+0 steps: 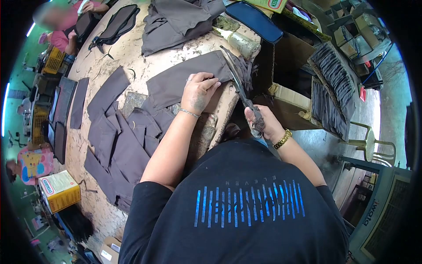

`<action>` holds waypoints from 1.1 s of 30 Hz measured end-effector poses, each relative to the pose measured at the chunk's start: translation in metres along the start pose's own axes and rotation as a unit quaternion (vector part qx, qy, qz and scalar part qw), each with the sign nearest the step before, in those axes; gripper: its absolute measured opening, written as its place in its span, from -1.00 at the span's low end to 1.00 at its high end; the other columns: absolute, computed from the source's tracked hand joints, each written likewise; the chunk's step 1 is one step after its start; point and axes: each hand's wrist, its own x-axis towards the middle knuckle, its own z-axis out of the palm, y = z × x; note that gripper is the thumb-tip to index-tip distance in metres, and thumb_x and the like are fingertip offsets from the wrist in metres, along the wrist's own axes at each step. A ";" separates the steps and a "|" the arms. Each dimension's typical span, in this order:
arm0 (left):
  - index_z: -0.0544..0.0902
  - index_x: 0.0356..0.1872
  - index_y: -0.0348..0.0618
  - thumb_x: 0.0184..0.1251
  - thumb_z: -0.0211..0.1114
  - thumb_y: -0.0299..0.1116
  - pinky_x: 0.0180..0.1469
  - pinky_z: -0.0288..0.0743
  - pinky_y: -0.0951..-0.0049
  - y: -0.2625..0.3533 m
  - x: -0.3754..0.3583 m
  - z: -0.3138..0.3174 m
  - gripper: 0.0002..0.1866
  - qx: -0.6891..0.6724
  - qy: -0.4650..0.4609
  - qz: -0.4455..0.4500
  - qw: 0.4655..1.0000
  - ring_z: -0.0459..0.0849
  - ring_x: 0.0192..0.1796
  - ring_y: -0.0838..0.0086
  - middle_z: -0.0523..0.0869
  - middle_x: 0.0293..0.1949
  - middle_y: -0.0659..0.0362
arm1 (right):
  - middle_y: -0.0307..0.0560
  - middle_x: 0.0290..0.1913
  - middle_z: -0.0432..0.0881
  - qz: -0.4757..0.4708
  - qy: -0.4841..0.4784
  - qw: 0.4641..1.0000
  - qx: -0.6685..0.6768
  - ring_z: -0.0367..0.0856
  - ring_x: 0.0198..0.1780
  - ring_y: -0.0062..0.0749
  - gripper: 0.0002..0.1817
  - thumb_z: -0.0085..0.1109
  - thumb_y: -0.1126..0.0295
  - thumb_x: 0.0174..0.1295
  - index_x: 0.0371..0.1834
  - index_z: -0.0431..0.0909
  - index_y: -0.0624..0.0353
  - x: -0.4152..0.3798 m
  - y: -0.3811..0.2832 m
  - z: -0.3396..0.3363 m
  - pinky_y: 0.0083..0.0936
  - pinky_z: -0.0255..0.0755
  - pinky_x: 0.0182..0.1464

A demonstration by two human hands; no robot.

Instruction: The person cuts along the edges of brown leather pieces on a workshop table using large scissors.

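My right hand (265, 123) grips a large pair of scissors (238, 83) by its handles, which look wrapped in dark material. The blades point away from me, along the right end of a dark brown fabric piece (176, 79). Bent fingers of my left hand (200, 93) hold that piece close to the blades, and its end looks frayed or cut into strips. Beside my left forearm lies a loose heap of the same brown pieces (127, 141). Another stack of brown fabric (180, 22) rests farther off on the worn table (105, 57).
A glue-smeared bottle (239, 43) and a dark blue tray (255, 21) are by the table's far edge. On the right, a box holds bundled dark pieces (332, 75). A yellow tin (59, 191) stands left. People sit across the table and at left; a chair (369, 143) stands right.
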 end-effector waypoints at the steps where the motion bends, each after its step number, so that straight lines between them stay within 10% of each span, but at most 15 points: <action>1: 0.69 -0.41 -0.08 -0.07 0.34 -0.40 -0.12 0.40 0.41 0.000 0.000 0.000 -0.87 -0.001 0.002 -0.001 1.000 0.54 -0.21 0.32 0.63 -0.30 0.19 | -0.39 -0.72 0.27 -0.002 0.008 0.999 -0.037 0.17 -0.71 -0.76 -0.49 0.17 -0.11 0.02 -0.69 0.32 0.11 -0.003 -0.001 0.001 -0.71 0.06 -0.69; 33: 0.68 -0.44 -0.09 -0.08 0.35 -0.40 -0.15 0.42 0.40 -0.002 0.000 0.000 -0.88 -0.015 0.005 0.026 1.000 0.55 -0.23 0.30 0.62 -0.31 0.19 | -0.37 -0.63 0.38 0.020 -0.010 0.999 -0.027 0.34 -0.64 -0.75 -0.51 0.16 -0.14 0.00 -0.62 0.35 0.07 0.029 -0.018 0.002 -0.78 0.23 -0.59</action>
